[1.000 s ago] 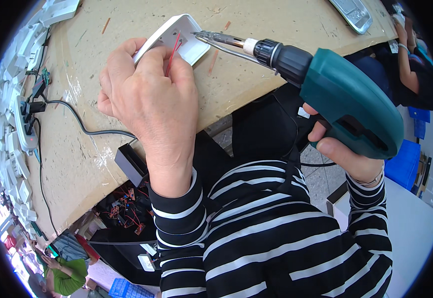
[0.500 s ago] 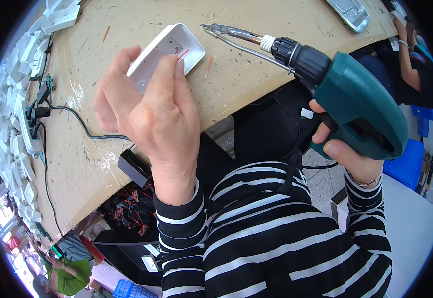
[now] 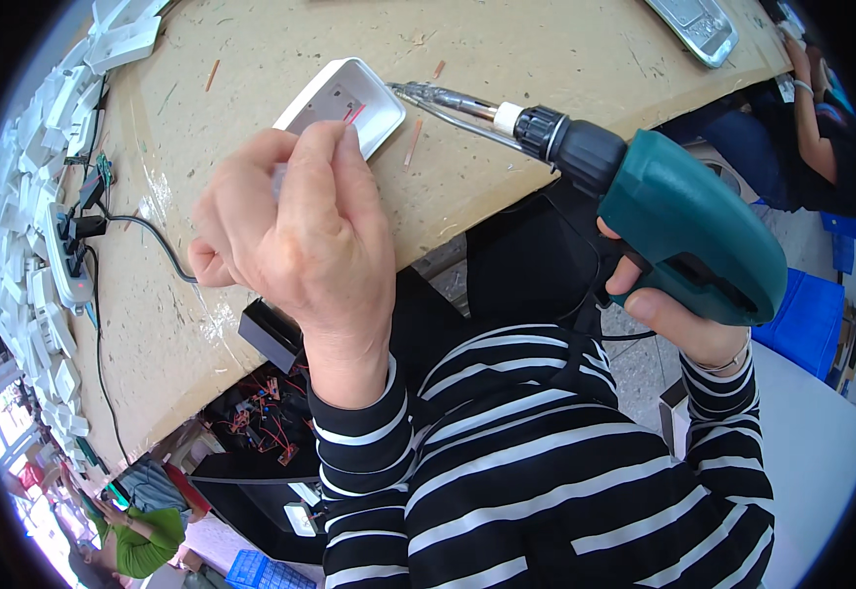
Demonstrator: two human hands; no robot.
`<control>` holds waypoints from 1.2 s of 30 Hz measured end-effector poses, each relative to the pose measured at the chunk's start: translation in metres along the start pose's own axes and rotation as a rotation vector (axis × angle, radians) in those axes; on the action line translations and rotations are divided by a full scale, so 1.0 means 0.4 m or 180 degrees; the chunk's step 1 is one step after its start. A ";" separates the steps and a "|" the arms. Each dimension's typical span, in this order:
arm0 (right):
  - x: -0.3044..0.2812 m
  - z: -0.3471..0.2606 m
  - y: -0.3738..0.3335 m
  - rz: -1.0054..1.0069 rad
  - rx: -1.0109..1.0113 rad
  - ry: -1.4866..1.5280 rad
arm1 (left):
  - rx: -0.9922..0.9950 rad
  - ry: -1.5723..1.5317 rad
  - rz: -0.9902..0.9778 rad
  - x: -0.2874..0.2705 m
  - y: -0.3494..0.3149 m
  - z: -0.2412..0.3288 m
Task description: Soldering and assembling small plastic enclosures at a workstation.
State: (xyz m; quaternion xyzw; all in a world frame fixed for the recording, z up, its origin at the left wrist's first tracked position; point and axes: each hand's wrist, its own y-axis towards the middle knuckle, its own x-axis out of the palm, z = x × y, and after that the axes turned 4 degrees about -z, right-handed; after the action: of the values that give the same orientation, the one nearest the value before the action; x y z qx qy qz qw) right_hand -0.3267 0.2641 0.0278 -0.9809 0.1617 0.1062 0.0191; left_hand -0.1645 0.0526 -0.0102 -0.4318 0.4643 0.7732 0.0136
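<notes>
A white plastic housing (image 3: 382,116), shaped like a small open box, lies tilted on the worktable beyond my left hand (image 3: 295,221). Thumb and forefinger of that hand are pinched at a thin red wire (image 3: 357,113) inside the housing; the other fingers curl in and cover its near part. My right hand (image 3: 678,309) grips the handle of a green soldering gun (image 3: 693,211). Its metal tip (image 3: 403,90) points left and reaches the right rim of the housing; whether they touch, I cannot tell.
Many white housings (image 3: 45,236) are heaped along the left table edge, beside a power strip (image 3: 72,265) with cables. A metal tray (image 3: 698,34) sits at the far right. Below the table edge, a black box (image 3: 251,422) holds wired circuit boards. Other people sit at both sides.
The soldering gun has moved left and slightly down, bringing its tip to the housing. My left hand's outer fingers have curled in, and the housing sits slightly lower.
</notes>
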 end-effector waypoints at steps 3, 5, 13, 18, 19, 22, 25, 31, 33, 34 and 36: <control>0.011 0.013 0.006 0.0172 -0.0184 -0.0046 | 0.0173 0.0029 0.0320 0.014 0.012 -0.009; 0.009 0.016 0.011 0.0228 -0.0326 -0.0160 | 0.0141 0.0025 0.0186 0.018 0.020 -0.016; 0.006 0.020 0.052 0.0050 -0.0567 -0.0611 | 0.0089 -0.0054 -0.0074 0.037 0.027 -0.017; 0.008 0.023 0.062 0.0063 -0.0428 -0.0491 | -0.0068 -0.0305 -0.0054 0.045 0.028 -0.013; 0.008 0.025 0.063 0.0094 -0.0382 -0.0426 | -0.0073 -0.0298 -0.0059 0.046 0.028 -0.013; 0.010 0.013 0.076 0.0076 -0.0235 -0.0364 | -0.0112 -0.0376 -0.0091 0.049 0.028 -0.012; 0.005 0.015 0.090 -0.0068 -0.0342 -0.0515 | -0.0160 -0.0403 -0.0158 0.045 0.029 -0.010; 0.000 0.012 0.097 -0.0137 -0.0210 -0.0451 | -0.0204 -0.0449 -0.0166 0.046 0.027 -0.011; -0.001 0.009 0.104 -0.0170 -0.0229 -0.0457 | -0.0175 -0.0428 -0.0171 0.046 0.027 -0.011; -0.002 0.007 0.108 -0.0199 -0.0252 -0.0461 | -0.0180 -0.0426 -0.0170 0.045 0.028 -0.011; -0.002 0.008 0.113 -0.0220 -0.0288 -0.0512 | -0.0178 -0.0439 -0.0179 0.045 0.029 -0.009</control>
State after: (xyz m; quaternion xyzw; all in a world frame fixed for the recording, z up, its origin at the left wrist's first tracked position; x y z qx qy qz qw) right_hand -0.3426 0.2216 0.0246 -0.9741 0.1207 0.1911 -0.0087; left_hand -0.1782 0.0365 -0.0148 -0.3905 0.4282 0.8131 0.0552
